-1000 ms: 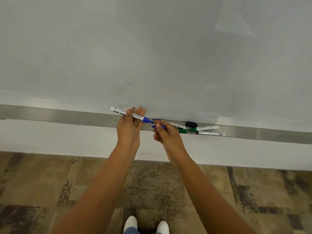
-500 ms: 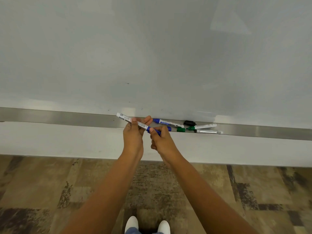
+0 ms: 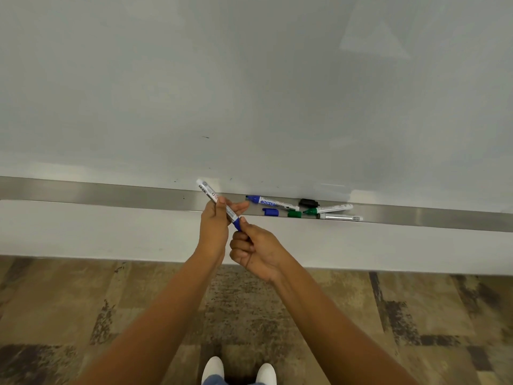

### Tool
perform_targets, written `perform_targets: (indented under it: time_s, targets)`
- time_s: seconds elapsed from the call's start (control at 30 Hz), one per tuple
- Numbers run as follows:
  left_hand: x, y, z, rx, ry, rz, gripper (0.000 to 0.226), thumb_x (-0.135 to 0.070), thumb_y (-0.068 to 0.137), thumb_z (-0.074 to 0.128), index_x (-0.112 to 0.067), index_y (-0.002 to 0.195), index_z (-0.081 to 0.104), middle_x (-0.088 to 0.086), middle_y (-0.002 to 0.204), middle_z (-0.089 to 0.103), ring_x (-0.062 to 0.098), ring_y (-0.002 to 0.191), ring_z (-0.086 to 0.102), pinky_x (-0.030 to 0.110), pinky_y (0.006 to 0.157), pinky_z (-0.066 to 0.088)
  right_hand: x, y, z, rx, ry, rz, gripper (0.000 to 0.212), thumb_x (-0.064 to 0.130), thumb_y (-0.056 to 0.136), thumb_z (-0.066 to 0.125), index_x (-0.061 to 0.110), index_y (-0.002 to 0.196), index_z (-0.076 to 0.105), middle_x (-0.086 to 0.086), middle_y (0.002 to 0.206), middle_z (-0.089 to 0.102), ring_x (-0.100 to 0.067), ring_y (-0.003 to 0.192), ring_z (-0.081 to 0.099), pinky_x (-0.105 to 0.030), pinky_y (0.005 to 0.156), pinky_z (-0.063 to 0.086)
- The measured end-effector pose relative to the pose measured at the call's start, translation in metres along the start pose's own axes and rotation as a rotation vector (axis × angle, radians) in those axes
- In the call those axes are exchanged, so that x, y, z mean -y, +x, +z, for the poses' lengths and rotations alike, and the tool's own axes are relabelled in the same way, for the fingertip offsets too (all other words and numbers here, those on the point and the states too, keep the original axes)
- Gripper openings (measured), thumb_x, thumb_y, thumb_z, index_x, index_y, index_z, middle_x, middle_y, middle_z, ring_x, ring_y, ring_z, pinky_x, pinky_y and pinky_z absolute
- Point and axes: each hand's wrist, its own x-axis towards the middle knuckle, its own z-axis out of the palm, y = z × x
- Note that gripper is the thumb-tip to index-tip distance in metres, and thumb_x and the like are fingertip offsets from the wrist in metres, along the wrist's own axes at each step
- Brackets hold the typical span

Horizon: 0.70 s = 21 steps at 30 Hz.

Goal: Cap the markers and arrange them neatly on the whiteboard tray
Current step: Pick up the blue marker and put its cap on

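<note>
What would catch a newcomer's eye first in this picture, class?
Two hands meet mid-frame: the left hand holds a blue marker while the right hand pinches its blue end. Right of them, on the tray, lie loose markers and blue, green and black caps.

You get even, soft indoor light here, with pale reflected patches on the whiteboard point(image 3: 249, 79) (the clearest is a faint triangle at upper right) and a bright sheen along the metal tray point(image 3: 83, 190). Wide-angle distortion bows the tray and stretches your forearms at the bottom corners. Shadows are weak, and the carpet point(image 3: 83, 315) looks slightly soft.
</note>
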Motion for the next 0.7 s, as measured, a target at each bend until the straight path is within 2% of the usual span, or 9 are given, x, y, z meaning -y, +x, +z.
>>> perform_targets:
  time_s: [0.07,0.2,0.27,0.3,0.37,0.43,0.47,0.57,0.7]
  targets:
    - [-0.003,0.005,-0.001,0.027,0.110,0.024,0.025,-0.026,0.098,0.030,-0.017,0.080,0.046,0.010,0.091,0.068,0.010,0.081,0.068,0.016,0.076,0.054,0.002,0.002,0.001,-0.028,-0.122,0.015,0.020,0.033,0.094,0.043,0.013,0.094,0.046,0.003,0.054,0.041,-0.006,0.040,0.031,-0.017,0.038,0.032]
    - [-0.011,0.023,0.008,0.062,0.498,0.126,0.019,-0.028,0.094,0.040,-0.012,0.091,0.049,0.009,0.091,0.067,0.021,0.085,0.065,0.020,0.070,0.052,0.012,0.009,-0.002,-0.300,-0.873,-0.191,0.043,0.046,0.092,0.041,0.013,0.120,0.038,-0.004,0.088,0.057,-0.010,0.056,0.050,-0.021,0.055,0.043]
    - [-0.012,0.033,0.015,0.084,0.813,0.237,0.020,-0.029,0.093,0.043,-0.011,0.091,0.050,0.009,0.086,0.063,0.018,0.071,0.059,0.019,0.055,0.046,0.018,0.009,-0.015,-0.416,-0.955,-0.321,0.045,0.042,0.093,0.041,0.010,0.124,0.036,-0.006,0.095,0.057,-0.009,0.059,0.053,-0.021,0.055,0.043]
    - [-0.011,0.039,0.018,0.098,1.015,0.316,0.018,-0.028,0.093,0.044,-0.011,0.093,0.051,0.009,0.086,0.062,0.017,0.067,0.056,0.021,0.057,0.044,0.019,0.008,-0.023,-0.443,-0.951,-0.337,0.043,0.041,0.093,0.041,0.010,0.124,0.037,-0.007,0.096,0.057,-0.009,0.059,0.053,-0.021,0.055,0.043]
    - [-0.008,0.048,0.021,0.136,1.393,0.464,0.017,-0.022,0.092,0.045,-0.011,0.101,0.055,0.010,0.095,0.064,0.023,0.079,0.058,0.031,0.079,0.047,0.022,0.004,-0.040,-0.483,-0.987,-0.311,0.039,0.038,0.093,0.041,0.011,0.122,0.038,-0.006,0.096,0.056,-0.009,0.061,0.054,-0.021,0.056,0.044]
    - [-0.003,0.056,0.021,0.217,1.680,0.488,0.021,-0.013,0.089,0.046,-0.013,0.109,0.055,0.009,0.109,0.062,0.027,0.099,0.057,0.041,0.107,0.032,0.022,0.002,-0.057,-0.515,-1.024,-0.316,0.036,0.035,0.093,0.043,0.012,0.121,0.039,-0.006,0.097,0.057,-0.008,0.062,0.055,-0.020,0.057,0.044]
    - [-0.001,0.059,0.020,0.261,1.780,0.469,0.025,-0.010,0.087,0.046,-0.014,0.111,0.054,0.009,0.112,0.059,0.028,0.105,0.055,0.043,0.112,0.025,0.024,0.000,-0.064,-0.529,-1.030,-0.330,0.035,0.034,0.093,0.044,0.012,0.120,0.039,-0.006,0.096,0.057,-0.008,0.063,0.055,-0.020,0.056,0.043]
    - [0.006,0.065,0.013,0.359,1.970,0.454,0.029,-0.019,0.087,0.053,-0.016,0.116,0.052,0.007,0.117,0.056,0.026,0.110,0.052,0.046,0.113,0.023,0.030,-0.004,-0.081,-0.555,-1.044,-0.380,0.031,0.030,0.093,0.045,0.014,0.119,0.041,0.001,0.087,0.057,-0.009,0.066,0.056,-0.019,0.054,0.042]
    - [0.010,0.066,0.021,0.355,1.862,0.514,0.046,-0.048,0.083,0.053,-0.016,0.116,0.049,0.006,0.118,0.059,0.026,0.108,0.055,0.043,0.105,0.033,0.039,-0.005,-0.095,-0.639,-1.161,-0.496,0.022,0.023,0.092,0.049,0.018,0.113,0.048,-0.006,0.102,0.060,-0.015,0.079,0.058,-0.023,0.064,0.048]
